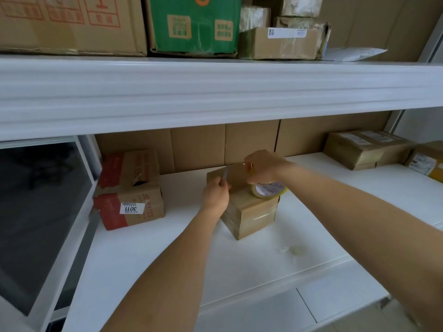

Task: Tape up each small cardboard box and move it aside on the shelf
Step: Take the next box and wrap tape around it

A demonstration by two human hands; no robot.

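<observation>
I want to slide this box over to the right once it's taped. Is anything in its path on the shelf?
Nothing visible blocks it. The small box has bare white shelf to its right, up to the taped boxes at the far right. Only the tape roll rests on top of it.

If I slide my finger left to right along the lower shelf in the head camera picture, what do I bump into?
Red-and-brown box → left hand holding a thin tool → small cardboard box → tape roll under the right hand → taped parcels.
</observation>
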